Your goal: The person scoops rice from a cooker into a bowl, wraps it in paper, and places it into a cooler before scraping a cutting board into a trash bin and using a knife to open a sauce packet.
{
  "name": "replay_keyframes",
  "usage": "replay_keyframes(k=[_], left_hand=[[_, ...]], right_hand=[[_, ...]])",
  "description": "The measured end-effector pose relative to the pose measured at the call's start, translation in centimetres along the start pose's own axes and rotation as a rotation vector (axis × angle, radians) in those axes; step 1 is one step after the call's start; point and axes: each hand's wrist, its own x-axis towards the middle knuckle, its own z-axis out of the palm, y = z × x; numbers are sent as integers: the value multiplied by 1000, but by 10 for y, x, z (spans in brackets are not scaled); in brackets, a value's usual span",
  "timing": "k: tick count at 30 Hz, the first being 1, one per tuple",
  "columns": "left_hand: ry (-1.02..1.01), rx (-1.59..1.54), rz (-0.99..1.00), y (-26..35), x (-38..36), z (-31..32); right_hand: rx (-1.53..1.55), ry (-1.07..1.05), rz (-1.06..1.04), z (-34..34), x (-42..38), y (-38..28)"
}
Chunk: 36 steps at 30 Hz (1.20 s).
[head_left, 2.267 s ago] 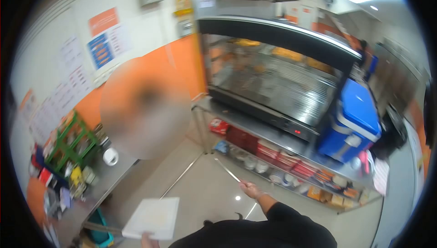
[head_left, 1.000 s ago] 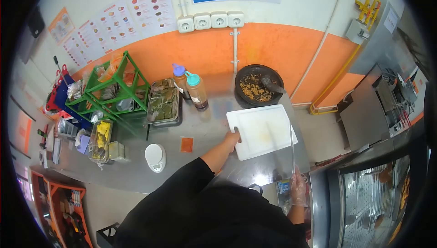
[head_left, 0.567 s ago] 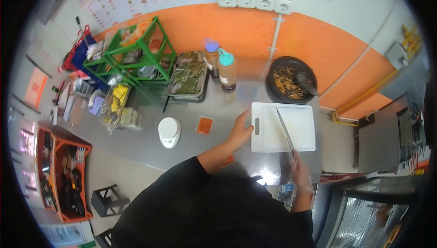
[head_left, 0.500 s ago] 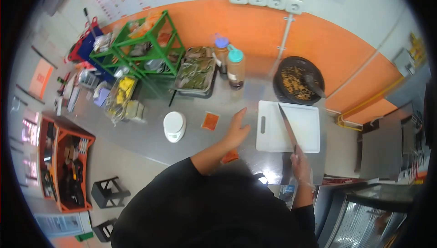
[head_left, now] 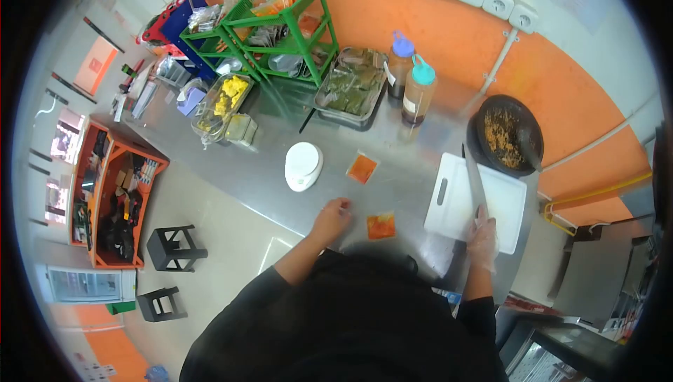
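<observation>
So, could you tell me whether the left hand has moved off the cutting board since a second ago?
Yes. The left hand has left the cutting board and now sits leftward, beside the orange packet.

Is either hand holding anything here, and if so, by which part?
The gloved right hand holds a knife by its handle, blade over the white cutting board. The left hand rests on the steel counter, apparently holding nothing.
</observation>
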Motion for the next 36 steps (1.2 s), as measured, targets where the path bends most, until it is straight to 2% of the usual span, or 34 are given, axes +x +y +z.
replay_keyframes(k=[1, 3, 5, 7, 8, 10, 14, 15, 16, 17, 18, 19, 21, 22, 24, 26, 28, 30, 31, 34, 36], left_hand=[[12, -6, 16, 6, 10, 7], [-41, 175, 221, 12, 11, 25], [-72, 209, 272, 17, 20, 44], [-63, 370, 369, 25, 22, 59], [-60, 362, 372, 28, 24, 62], [-132, 440, 206, 33, 26, 72], [-104, 547, 309, 26, 33, 76], [-211, 491, 232, 35, 35, 70], [-321, 437, 157, 43, 36, 65], [-337, 450, 180, 49, 35, 61], [-433, 260, 271, 53, 34, 58], [-535, 64, 353, 64, 31, 55], [-604, 25, 403, 99, 21, 52], [-640, -20, 431, 121, 15, 49], [-691, 27, 456, 165, 6, 46], [-725, 73, 480, 187, 7, 54], [-761, -50, 564, 199, 9, 63], [-753, -28, 569, 206, 14, 69], [-739, -9, 563, 209, 16, 71], [-736, -3, 564, 211, 22, 76], [-717, -2, 573, 208, 25, 81]], right_hand=[[47, -24, 1, 0, 2, 1], [87, -62, 10, 3, -1, 4], [93, 42, -53, 8, 0, 4], [100, 14, -39, -7, -7, -3], [113, -15, -27, -15, -11, -6], [119, 5, -27, -23, -20, -4], [238, -34, 27, -36, -48, 3], [248, -30, 43, -25, -56, 11], [361, 95, -43, -12, -62, 20], [468, 227, -123, 0, -68, 31], [470, 242, -90, 0, -74, 31], [721, 157, 0, -6, -81, 23], [1282, 41, 112, -24, -87, 1], [1440, -190, 270, -60, -92, -13], [1656, -90, 71, -59, -85, -33], [1652, -106, 47, -82, -81, -51], [1648, -133, 8, -92, -75, -53], [1454, -104, -53, -89, -68, -51], [1455, -100, -54, -88, -67, -50], [1513, -111, -43, -86, -65, -49], [1691, -76, -28, -82, -63, -52]])
